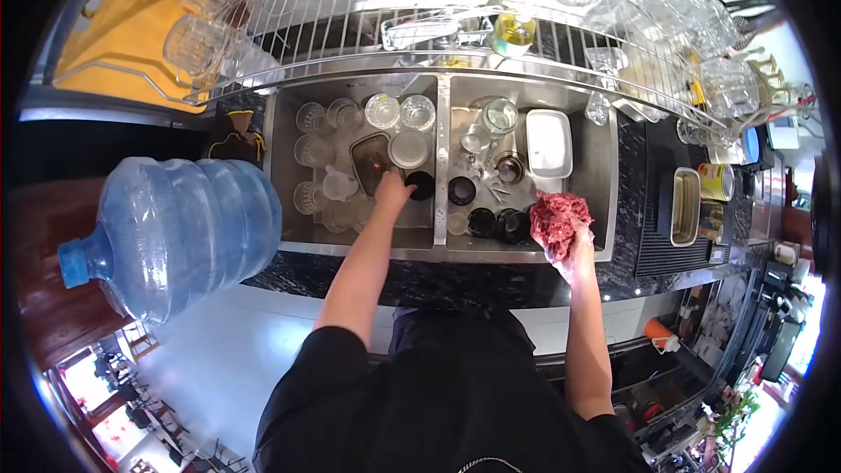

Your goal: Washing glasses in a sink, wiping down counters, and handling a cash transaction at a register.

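Observation:
In the left basin [414, 223] of a double steel sink, my left hand [393, 192] reaches to the near edge of a brown rectangular container [370, 161]. Its thumb points at a black round cup [420, 185]; its fingertips are partly hidden, so whether it grips anything is unclear. My right hand [579, 251] holds a crumpled red mesh scrubber [558, 218] over the front right corner of the right basin [594, 157]. A white lidded jar or bowl [409, 148] sits beside the brown container. Several drinking glasses [314, 149] stand around them.
The right basin holds a white rectangular dish [549, 143], a glass jar [500, 115] and black cups [512, 225]. A wire rack [368, 13] with glassware overhangs the sink's back. A large blue water bottle [190, 236] lies at left; a black mat [657, 210] lies at right.

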A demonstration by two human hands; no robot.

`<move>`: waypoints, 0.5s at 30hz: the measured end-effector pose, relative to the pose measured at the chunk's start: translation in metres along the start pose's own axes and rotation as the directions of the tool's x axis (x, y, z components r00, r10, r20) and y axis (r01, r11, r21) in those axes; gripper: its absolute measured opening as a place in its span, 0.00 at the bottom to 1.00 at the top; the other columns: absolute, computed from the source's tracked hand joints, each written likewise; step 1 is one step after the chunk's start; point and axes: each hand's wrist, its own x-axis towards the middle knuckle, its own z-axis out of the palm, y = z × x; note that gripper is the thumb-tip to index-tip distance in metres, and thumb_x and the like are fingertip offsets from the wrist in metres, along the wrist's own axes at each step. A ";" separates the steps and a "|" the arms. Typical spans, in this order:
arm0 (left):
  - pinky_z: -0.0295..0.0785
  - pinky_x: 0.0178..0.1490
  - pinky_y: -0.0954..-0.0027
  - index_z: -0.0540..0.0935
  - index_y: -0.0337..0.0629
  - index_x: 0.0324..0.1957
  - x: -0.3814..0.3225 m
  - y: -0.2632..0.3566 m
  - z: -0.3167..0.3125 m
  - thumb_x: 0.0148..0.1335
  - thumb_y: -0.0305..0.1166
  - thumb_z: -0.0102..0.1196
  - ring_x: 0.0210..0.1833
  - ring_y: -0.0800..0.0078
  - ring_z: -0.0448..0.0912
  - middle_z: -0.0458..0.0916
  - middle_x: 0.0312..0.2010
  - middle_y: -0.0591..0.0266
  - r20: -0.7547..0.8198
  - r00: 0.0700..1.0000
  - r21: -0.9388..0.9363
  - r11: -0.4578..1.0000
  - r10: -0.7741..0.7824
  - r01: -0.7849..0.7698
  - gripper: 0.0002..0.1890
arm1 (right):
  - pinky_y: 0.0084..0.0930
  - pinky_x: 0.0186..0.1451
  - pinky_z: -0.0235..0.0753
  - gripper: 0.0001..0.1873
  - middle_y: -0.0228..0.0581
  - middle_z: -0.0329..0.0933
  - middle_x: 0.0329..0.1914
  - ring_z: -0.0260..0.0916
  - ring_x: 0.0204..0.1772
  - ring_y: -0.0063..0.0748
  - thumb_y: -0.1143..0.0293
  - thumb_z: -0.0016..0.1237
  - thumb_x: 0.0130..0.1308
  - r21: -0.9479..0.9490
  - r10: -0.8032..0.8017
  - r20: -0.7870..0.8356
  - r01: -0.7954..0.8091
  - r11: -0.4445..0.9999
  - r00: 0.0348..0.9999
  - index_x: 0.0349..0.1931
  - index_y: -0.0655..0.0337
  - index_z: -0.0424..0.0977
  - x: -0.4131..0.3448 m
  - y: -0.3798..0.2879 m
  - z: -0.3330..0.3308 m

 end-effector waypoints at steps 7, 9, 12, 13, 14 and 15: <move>0.70 0.35 0.53 0.77 0.38 0.33 0.014 -0.014 0.043 0.51 0.25 0.43 0.31 0.47 0.75 0.76 0.29 0.46 -0.071 0.986 0.082 0.986 0.149 -0.143 0.09 | 0.19 0.20 0.68 0.15 0.43 0.74 0.36 0.71 0.28 0.33 0.65 0.42 0.61 0.011 0.001 -0.032 -0.001 1.000 0.999 0.46 0.63 0.67 -0.018 0.009 0.004; 0.70 0.36 0.53 0.78 0.37 0.36 0.014 -0.016 0.038 0.51 0.26 0.44 0.33 0.45 0.75 0.77 0.30 0.44 0.040 0.984 0.012 0.985 0.173 -0.173 0.11 | 0.19 0.20 0.68 0.15 0.43 0.74 0.36 0.71 0.27 0.33 0.65 0.42 0.61 0.025 0.001 -0.057 0.000 1.000 0.998 0.45 0.63 0.67 -0.020 0.009 0.006; 0.70 0.38 0.54 0.75 0.37 0.42 0.012 -0.019 0.028 0.50 0.24 0.43 0.34 0.44 0.75 0.78 0.32 0.42 0.117 0.968 -0.017 0.975 0.223 -0.222 0.15 | 0.20 0.21 0.69 0.15 0.44 0.74 0.38 0.71 0.30 0.34 0.65 0.42 0.61 0.067 -0.046 -0.075 0.051 0.996 0.996 0.46 0.63 0.66 -0.016 0.008 0.008; 0.70 0.38 0.54 0.74 0.37 0.44 0.010 -0.020 0.025 0.49 0.23 0.42 0.35 0.45 0.76 0.78 0.33 0.41 0.146 0.969 -0.054 0.980 0.198 -0.193 0.17 | 0.20 0.22 0.70 0.16 0.44 0.74 0.40 0.72 0.31 0.34 0.66 0.42 0.61 0.084 -0.061 -0.094 0.069 0.994 0.994 0.46 0.63 0.66 -0.013 0.006 0.007; 0.70 0.39 0.53 0.72 0.37 0.46 0.008 -0.023 0.020 0.48 0.22 0.42 0.36 0.45 0.76 0.78 0.35 0.41 0.197 0.962 -0.109 0.979 0.191 -0.172 0.19 | 0.20 0.22 0.71 0.16 0.44 0.73 0.40 0.72 0.31 0.34 0.66 0.42 0.61 0.103 -0.091 -0.147 0.107 0.989 0.985 0.47 0.64 0.66 -0.009 0.003 0.006; 0.71 0.38 0.56 0.71 0.39 0.48 0.005 -0.027 0.014 0.48 0.22 0.42 0.34 0.46 0.76 0.78 0.34 0.42 0.171 0.966 -0.168 0.972 0.196 -0.167 0.20 | 0.21 0.22 0.71 0.16 0.44 0.73 0.41 0.72 0.32 0.35 0.66 0.42 0.61 0.106 -0.081 -0.115 0.093 0.990 0.990 0.47 0.64 0.66 -0.005 -0.001 0.004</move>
